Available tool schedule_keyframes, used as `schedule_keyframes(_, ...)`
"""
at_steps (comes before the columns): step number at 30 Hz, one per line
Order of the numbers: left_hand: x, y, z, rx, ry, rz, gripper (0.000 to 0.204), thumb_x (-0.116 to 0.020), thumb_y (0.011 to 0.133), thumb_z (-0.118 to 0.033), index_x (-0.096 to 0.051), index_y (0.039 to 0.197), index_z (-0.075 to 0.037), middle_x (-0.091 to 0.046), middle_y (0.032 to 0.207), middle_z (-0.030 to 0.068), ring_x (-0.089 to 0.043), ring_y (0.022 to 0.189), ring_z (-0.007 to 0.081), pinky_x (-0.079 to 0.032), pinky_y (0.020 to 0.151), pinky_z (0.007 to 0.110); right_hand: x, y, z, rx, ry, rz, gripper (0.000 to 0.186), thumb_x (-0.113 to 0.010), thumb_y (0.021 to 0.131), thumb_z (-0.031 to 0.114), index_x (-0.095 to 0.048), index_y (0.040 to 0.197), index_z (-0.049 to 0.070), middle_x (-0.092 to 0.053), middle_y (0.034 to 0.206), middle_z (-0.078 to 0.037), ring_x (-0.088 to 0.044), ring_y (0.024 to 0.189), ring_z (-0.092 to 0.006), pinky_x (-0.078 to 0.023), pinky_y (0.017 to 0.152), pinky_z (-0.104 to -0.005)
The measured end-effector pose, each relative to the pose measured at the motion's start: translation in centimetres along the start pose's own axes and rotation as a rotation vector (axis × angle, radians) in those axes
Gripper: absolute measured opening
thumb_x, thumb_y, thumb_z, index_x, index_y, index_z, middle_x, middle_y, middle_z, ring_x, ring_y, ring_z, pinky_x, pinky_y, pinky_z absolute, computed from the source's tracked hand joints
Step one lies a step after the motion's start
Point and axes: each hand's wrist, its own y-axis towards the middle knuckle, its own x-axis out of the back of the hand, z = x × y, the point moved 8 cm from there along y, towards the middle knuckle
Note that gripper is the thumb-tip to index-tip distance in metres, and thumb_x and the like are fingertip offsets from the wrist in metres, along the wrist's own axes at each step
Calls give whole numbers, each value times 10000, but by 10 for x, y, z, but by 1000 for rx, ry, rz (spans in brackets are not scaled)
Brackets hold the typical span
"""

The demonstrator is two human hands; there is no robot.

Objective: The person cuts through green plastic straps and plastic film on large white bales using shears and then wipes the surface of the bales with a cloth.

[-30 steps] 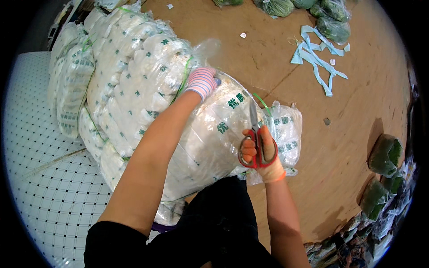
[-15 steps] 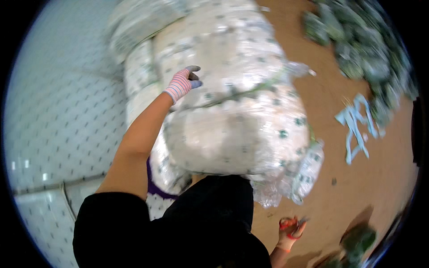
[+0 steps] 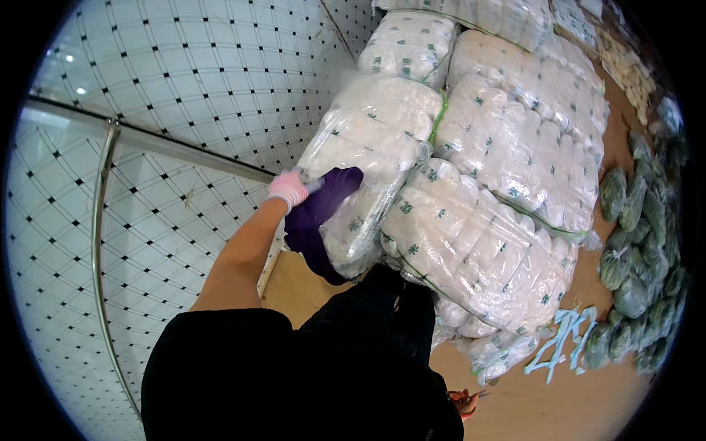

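Head view: left hand (image 3: 290,188) touching one purple cloth (image 3: 323,213), can't tell finger closure; right hand (image 3: 465,404) gripping one pair scissors (image 3: 482,395).

- This place is looking like a storeroom or wholesale packing area.
- Large plastic-wrapped bales (image 3: 478,246) are lying piled closely together, with green ties (image 3: 440,117) binding them.
- Bagged green bundles (image 3: 631,294) are lying heaped on the brown floor (image 3: 573,408).
- Patterned white tiles (image 3: 220,73) and a metal rail (image 3: 187,147) are spanning the left side.
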Motion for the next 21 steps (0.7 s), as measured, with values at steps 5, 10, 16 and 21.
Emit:
schedule_keyframes(5, -63, -22, 45, -104, -85, 23, 605, -673, 716, -374, -478, 1177, -33, -553, 1113, 218, -531, 1025, 345, -435, 865, 390, -76, -32, -5, -23, -431, 200, 444, -545, 788, 543, -494, 899, 117, -430, 576, -14, -443, 518, -173, -384, 481, -326)
schedule_keyframes(10, -27, -32, -19, -416, -967, 225, 414, -633, 800, -258, -529, 1091, 18, -630, 955, 129, -588, 873, 188, -455, 789, 298, -88, -35, -17, -66, -285, 214, 334, -602, 788, 444, -523, 879, 133, -455, 608, 8, -468, 515, -138, -416, 483, -318)
schedule_keyframes(16, 25, -55, -144, -673, -673, 82, 527, -642, 769, -314, -480, 1191, -44, -565, 1078, 194, -555, 972, 299, -437, 848, 352, -78, -50, -39, -142, -309, 247, 327, -647, 764, 409, -522, 893, 136, -441, 613, 15, -459, 514, -130, -423, 488, -297)
schedule_keyframes(21, -19, -50, -216, -782, -286, -192, 666, -666, 689, -385, -410, 1262, -164, -405, 1270, 210, -420, 1131, 389, -384, 913, 435, -45, -51, -36, -119, -394, 208, 309, -625, 781, 375, -471, 853, 118, -382, 560, 3, -395, 426, -151, -340, 393, -307)
